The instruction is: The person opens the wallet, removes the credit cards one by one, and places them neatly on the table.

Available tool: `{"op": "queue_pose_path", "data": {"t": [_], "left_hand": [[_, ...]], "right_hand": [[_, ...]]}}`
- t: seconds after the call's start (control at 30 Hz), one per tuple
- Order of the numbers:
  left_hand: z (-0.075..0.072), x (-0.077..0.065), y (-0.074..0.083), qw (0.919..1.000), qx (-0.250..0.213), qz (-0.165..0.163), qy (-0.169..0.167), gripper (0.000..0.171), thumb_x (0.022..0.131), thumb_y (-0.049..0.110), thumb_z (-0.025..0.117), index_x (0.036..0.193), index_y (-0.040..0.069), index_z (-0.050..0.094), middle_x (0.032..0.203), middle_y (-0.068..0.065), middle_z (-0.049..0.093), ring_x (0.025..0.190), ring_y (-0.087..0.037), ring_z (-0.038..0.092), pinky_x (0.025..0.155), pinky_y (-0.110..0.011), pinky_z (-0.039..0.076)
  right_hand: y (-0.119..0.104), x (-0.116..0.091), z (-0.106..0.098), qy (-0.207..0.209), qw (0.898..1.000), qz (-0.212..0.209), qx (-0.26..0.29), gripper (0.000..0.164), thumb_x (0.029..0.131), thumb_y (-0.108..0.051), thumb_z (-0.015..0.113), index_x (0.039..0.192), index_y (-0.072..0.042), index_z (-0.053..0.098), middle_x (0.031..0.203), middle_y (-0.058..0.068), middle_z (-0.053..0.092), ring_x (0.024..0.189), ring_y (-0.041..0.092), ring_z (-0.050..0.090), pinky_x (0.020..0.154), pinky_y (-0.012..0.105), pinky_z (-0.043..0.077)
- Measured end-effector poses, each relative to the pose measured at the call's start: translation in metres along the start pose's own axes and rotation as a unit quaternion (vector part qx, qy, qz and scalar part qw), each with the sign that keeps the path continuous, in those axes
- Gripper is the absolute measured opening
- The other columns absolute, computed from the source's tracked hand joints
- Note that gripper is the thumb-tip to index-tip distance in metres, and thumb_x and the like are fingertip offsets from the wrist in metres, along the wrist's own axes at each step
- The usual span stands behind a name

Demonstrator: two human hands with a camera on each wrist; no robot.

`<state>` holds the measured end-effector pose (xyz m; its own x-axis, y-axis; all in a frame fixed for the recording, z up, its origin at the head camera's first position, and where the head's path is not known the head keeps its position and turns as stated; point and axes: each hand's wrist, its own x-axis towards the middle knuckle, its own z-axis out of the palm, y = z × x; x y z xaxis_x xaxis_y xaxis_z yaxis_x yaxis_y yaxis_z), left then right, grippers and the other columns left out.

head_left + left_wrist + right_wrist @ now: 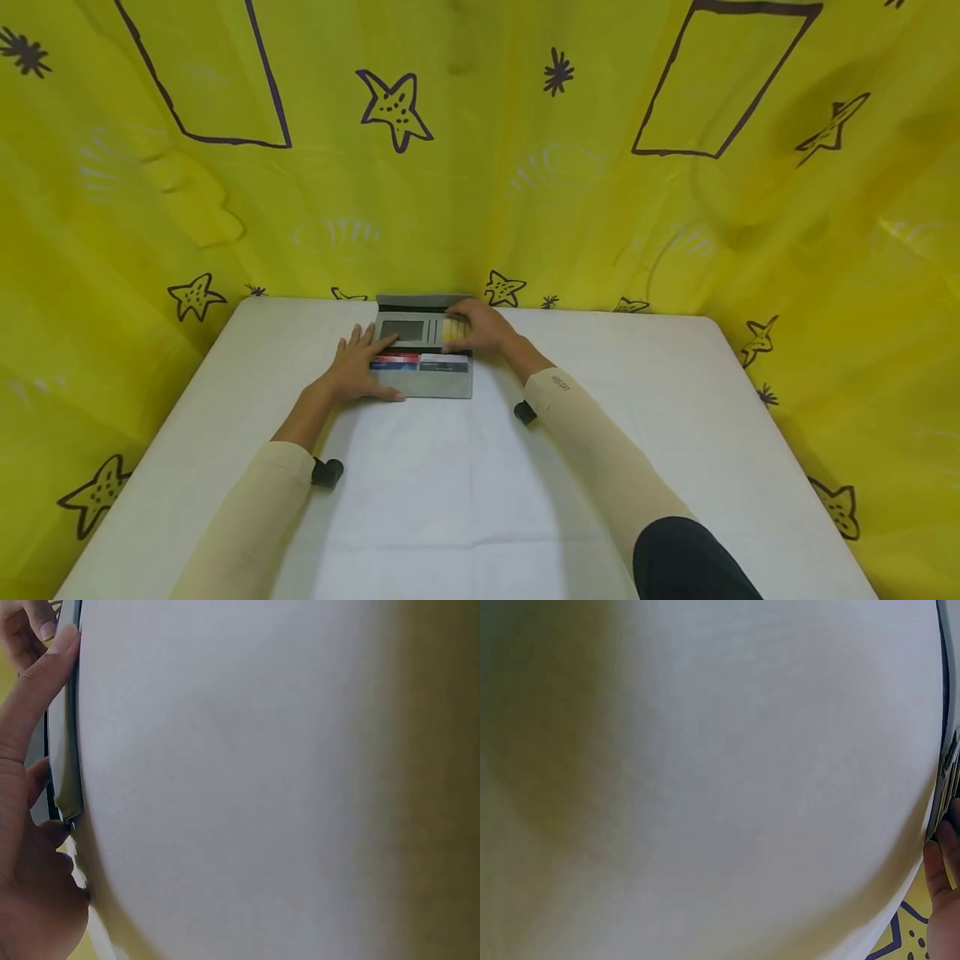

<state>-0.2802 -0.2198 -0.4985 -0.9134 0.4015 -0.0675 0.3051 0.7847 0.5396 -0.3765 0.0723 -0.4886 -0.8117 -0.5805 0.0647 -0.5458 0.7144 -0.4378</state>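
A grey wallet (427, 384) lies unfolded at the table's back edge, in the middle of the head view. Its near panel holds a red and blue card (395, 360) and a white and grey card (444, 363); the far panel has a dark window (402, 331) and yellowish cards (453, 330) in slots. My left hand (352, 368) rests on the wallet's left side, fingers spread. At the far panel's right end, my right hand (483, 327) curls thumb and fingers around the yellowish cards. Both wrist views catch only the wallet's edge and parts of the hands.
A white-covered table (420, 500) runs beneath both forearms. Behind and beside it hangs a yellow curtain (465, 208) with drawn starfish and shells. Each sleeve carries a small black device (327, 473) near the wrist.
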Motion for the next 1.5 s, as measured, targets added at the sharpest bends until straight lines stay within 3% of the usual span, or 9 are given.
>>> {"op": "queue_pose_path", "data": {"t": [0.4, 0.57, 0.83, 1.1, 1.5], "left_hand": [[-0.003, 0.0, -0.003, 0.9999, 0.007, -0.013, -0.002, 0.121, 0.072, 0.052, 0.094, 0.165, 0.009, 0.031, 0.17, -0.034, 0.006, 0.155, -0.056, -0.004, 0.121, -0.07, -0.003], [-0.008, 0.0, -0.006, 0.9994, -0.032, -0.014, -0.001, 0.117, 0.076, 0.047, 0.093, 0.164, 0.003, 0.03, 0.171, -0.032, 0.008, 0.156, -0.054, -0.004, 0.122, -0.069, -0.002], [-0.013, -0.001, -0.016, 0.9972, -0.07, -0.027, 0.004, 0.118, 0.079, 0.042, 0.093, 0.166, 0.002, 0.024, 0.173, -0.025, 0.01, 0.154, -0.058, -0.004, 0.117, -0.078, 0.005], [-0.016, -0.003, -0.017, 0.9983, -0.056, -0.013, -0.002, 0.118, 0.079, 0.042, 0.091, 0.166, 0.001, 0.022, 0.172, -0.025, 0.013, 0.158, -0.048, -0.005, 0.118, -0.067, -0.018], [-0.012, -0.007, -0.018, 0.9977, -0.062, -0.024, -0.018, 0.115, 0.081, 0.036, 0.09, 0.166, 0.002, 0.021, 0.173, -0.024, 0.012, 0.158, -0.047, -0.005, 0.12, -0.063, -0.017]], "right_hand": [[-0.002, -0.002, 0.001, 0.025, 1.0, 0.002, 0.016, 0.068, 0.086, -0.037, 0.089, 0.139, -0.001, 0.066, 0.14, 0.014, 0.065, 0.133, 0.031, 0.055, 0.116, 0.041, 0.04], [-0.006, -0.002, -0.003, 0.028, 1.0, 0.007, 0.01, 0.064, 0.086, -0.034, 0.089, 0.136, 0.0, 0.068, 0.136, 0.014, 0.067, 0.128, 0.031, 0.057, 0.113, 0.041, 0.042], [-0.006, -0.002, -0.007, 0.018, 0.999, 0.031, 0.009, 0.063, 0.087, -0.04, 0.088, 0.136, -0.005, 0.069, 0.137, 0.011, 0.066, 0.13, 0.028, 0.055, 0.114, 0.04, 0.042], [-0.004, -0.002, -0.005, 0.036, 0.998, 0.019, 0.038, 0.058, 0.087, -0.037, 0.089, 0.131, -0.003, 0.072, 0.132, 0.011, 0.068, 0.124, 0.028, 0.059, 0.111, 0.039, 0.044], [-0.01, -0.009, -0.001, 0.021, 0.997, 0.05, 0.047, 0.057, 0.09, -0.038, 0.086, 0.134, -0.005, 0.072, 0.133, 0.01, 0.065, 0.125, 0.026, 0.056, 0.11, 0.04, 0.045]]}}
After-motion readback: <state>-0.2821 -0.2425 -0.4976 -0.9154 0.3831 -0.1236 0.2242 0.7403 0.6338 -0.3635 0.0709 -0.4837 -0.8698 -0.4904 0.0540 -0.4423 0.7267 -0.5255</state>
